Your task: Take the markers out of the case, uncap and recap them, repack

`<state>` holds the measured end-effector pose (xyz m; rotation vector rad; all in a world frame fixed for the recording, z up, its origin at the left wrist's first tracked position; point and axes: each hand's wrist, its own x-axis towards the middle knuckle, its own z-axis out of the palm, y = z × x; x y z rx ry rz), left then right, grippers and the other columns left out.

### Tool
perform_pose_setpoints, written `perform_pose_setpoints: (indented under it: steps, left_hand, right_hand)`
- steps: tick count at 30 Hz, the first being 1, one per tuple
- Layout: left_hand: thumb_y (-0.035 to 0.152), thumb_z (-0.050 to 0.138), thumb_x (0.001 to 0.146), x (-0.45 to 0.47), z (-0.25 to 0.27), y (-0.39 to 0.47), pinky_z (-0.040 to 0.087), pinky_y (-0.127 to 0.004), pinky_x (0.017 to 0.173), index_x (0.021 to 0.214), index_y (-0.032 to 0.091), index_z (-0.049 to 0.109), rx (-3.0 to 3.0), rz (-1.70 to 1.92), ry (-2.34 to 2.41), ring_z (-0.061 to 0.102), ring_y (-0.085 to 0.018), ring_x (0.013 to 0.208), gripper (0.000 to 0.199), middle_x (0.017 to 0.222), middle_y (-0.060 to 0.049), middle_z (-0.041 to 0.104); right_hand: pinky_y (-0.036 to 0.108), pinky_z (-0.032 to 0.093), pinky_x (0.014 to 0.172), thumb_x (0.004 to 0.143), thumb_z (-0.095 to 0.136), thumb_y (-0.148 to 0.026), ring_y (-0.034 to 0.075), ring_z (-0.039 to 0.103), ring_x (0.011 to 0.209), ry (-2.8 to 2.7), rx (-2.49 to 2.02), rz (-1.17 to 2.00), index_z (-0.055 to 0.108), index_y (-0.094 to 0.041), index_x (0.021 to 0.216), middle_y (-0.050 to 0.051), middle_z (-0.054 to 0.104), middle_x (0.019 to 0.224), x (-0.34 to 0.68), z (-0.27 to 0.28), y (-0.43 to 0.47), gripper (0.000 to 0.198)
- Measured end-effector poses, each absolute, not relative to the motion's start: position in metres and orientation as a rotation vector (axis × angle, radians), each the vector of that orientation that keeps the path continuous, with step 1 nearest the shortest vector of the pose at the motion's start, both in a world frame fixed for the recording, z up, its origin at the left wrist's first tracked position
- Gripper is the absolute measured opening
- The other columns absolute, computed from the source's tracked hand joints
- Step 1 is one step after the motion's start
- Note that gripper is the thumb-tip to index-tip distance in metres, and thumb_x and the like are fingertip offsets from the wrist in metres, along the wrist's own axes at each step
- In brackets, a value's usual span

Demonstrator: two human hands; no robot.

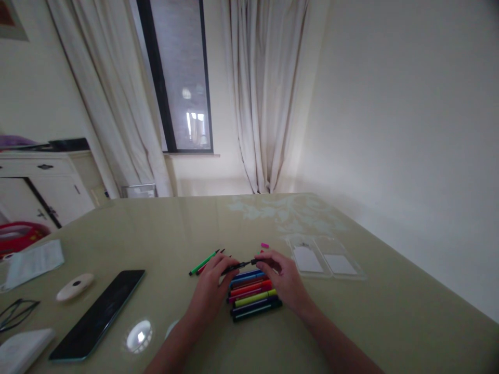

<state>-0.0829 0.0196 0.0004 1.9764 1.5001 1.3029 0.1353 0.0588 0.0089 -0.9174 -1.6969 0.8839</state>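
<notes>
My left hand [210, 283] is closed around the barrel of a black marker [235, 267], its thin tip pointing right. Pinched in my right hand [284, 278] is a small black cap [255, 261], close to that tip; whether the two touch, I cannot tell. Below and between my hands lies a row of several capped markers, among them a yellow-green marker [255, 298], a red-orange marker [249, 289] and a dark marker [257, 310]. A green marker [203, 263] lies apart beyond my left hand, beside a red one partly hidden by my fingers.
An opened clear plastic case [325, 275] with white inserts lies to the right, near a small pink piece [265, 245]. On the left are a black tablet [99, 314], a white oval object [75, 287], a face mask [35, 264] and glasses [17, 313]. A wall borders the table's right side.
</notes>
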Motion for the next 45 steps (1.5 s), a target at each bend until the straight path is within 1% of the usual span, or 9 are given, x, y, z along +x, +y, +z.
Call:
perform_pose_setpoints:
  steps: [5,8,17,22,25,32,39,42,45]
  left_hand:
    - [0.03,0.06,0.094,-0.082,-0.002,0.02,0.052,-0.041,0.096,0.1,0.025,0.076,2.007,1.313,1.506,0.067,-0.026,0.103,0.018,0.104,-0.007,0.072]
    - [0.031,0.06,0.095,-0.081,-0.004,0.02,0.053,-0.039,0.095,0.102,0.025,0.075,2.044,1.308,1.489,0.067,-0.025,0.102,0.018,0.103,-0.006,0.073]
    - [0.034,0.063,0.095,-0.075,-0.002,0.014,0.056,-0.034,0.083,0.102,0.025,0.077,2.044,1.362,1.467,0.07,-0.022,0.09,0.018,0.096,-0.004,0.076]
    - [0.035,0.063,0.095,-0.072,-0.003,0.01,0.056,-0.035,0.089,0.1,0.027,0.08,2.02,1.389,1.496,0.071,-0.024,0.098,0.019,0.1,-0.003,0.079]
    - [0.036,0.063,0.096,-0.071,-0.003,0.008,0.057,-0.034,0.088,0.097,0.027,0.08,2.019,1.409,1.49,0.072,-0.022,0.093,0.019,0.096,-0.003,0.079]
    - [0.032,0.064,0.096,-0.066,-0.002,0.004,0.057,-0.03,0.084,0.096,0.028,0.08,2.016,1.411,1.468,0.072,-0.019,0.089,0.016,0.094,-0.001,0.078]
    - [0.027,0.065,0.094,-0.065,-0.005,0.003,0.056,-0.029,0.081,0.095,0.027,0.08,2.022,1.375,1.495,0.072,-0.02,0.088,0.015,0.092,-0.001,0.078]
    - [0.029,0.065,0.094,-0.066,-0.005,0.003,0.056,-0.03,0.082,0.097,0.027,0.079,2.037,1.355,1.527,0.072,-0.021,0.09,0.014,0.094,-0.001,0.077]
    - [0.031,0.064,0.095,-0.067,-0.005,0.006,0.056,-0.032,0.089,0.1,0.026,0.077,2.077,1.297,1.543,0.071,-0.021,0.096,0.015,0.099,-0.003,0.075]
  right_hand:
    - [0.035,0.059,0.085,0.09,0.071,-0.036,0.023,0.074,0.091,-1.703,-0.926,0.887,0.079,-0.022,0.1,0.006,0.078,0.098,0.135,0.005,0.059,0.019]
    - [0.035,0.059,0.085,0.091,0.07,-0.038,0.023,0.075,0.09,-1.723,-0.91,0.945,0.079,-0.024,0.102,0.006,0.079,0.096,0.133,0.004,0.057,0.02]
    - [0.032,0.059,0.078,0.086,0.075,-0.035,0.022,0.075,0.083,-1.665,-0.886,1.027,0.081,-0.023,0.098,0.005,0.08,0.09,0.135,0.006,0.055,0.018]
    - [0.032,0.06,0.075,0.084,0.076,-0.035,0.022,0.075,0.08,-1.628,-0.857,1.108,0.082,-0.022,0.096,0.004,0.079,0.085,0.137,0.008,0.053,0.018]
    - [0.032,0.06,0.073,0.083,0.077,-0.036,0.022,0.075,0.077,-1.611,-0.882,1.153,0.081,-0.022,0.093,0.004,0.079,0.082,0.137,0.011,0.05,0.017]
    - [0.03,0.057,0.067,0.082,0.077,-0.039,0.021,0.071,0.072,-1.621,-0.927,1.162,0.082,-0.021,0.091,0.004,0.077,0.078,0.137,0.01,0.048,0.021]
    - [0.03,0.053,0.064,0.081,0.079,-0.038,0.019,0.068,0.068,-1.63,-0.893,1.2,0.082,-0.021,0.089,0.003,0.075,0.076,0.138,0.002,0.05,0.019]
    - [0.029,0.053,0.064,0.083,0.077,-0.037,0.019,0.068,0.069,-1.653,-0.889,1.153,0.081,-0.022,0.089,0.003,0.075,0.076,0.136,0.002,0.049,0.017]
    - [0.03,0.054,0.067,0.086,0.075,-0.036,0.02,0.07,0.071,-1.728,-0.91,1.073,0.08,-0.021,0.09,0.004,0.076,0.078,0.136,0.006,0.051,0.017]
